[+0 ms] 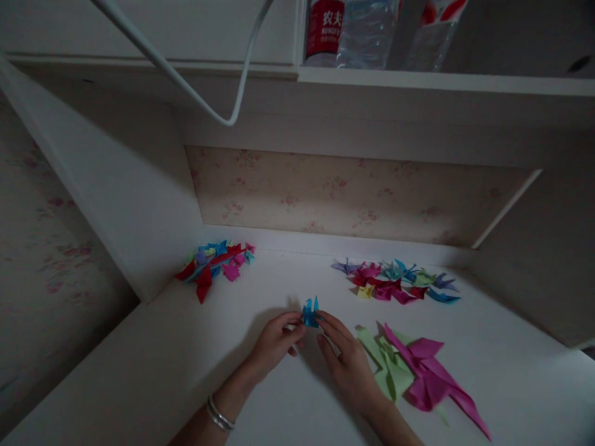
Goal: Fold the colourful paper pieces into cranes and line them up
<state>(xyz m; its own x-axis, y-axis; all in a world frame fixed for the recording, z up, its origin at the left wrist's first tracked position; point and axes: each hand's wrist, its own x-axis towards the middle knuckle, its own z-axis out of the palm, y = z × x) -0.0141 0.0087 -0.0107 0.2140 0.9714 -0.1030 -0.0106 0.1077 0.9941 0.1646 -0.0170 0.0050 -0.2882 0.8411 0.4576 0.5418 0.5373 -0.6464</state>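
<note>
A small blue paper crane (310,313), folded with upright points, is held just above the white desktop in front of me. My left hand (277,337) pinches its left side between thumb and fingers. My right hand (346,359) has its fingertips on the crane's right side, with the thumb a little lower and apart from the crane. Beside my right hand lie a large light-green folded paper piece (388,365) and a large magenta folded paper piece (430,375), partly overlapping. A silver bracelet circles my left wrist.
Small colourful folded papers form a left pile (216,263) and a right pile (395,282) near the desk's back edge. A white cable (186,87) hangs in front of the overhead shelf (418,77), where plastic bottles (369,34) stand. Side panels flank the desk.
</note>
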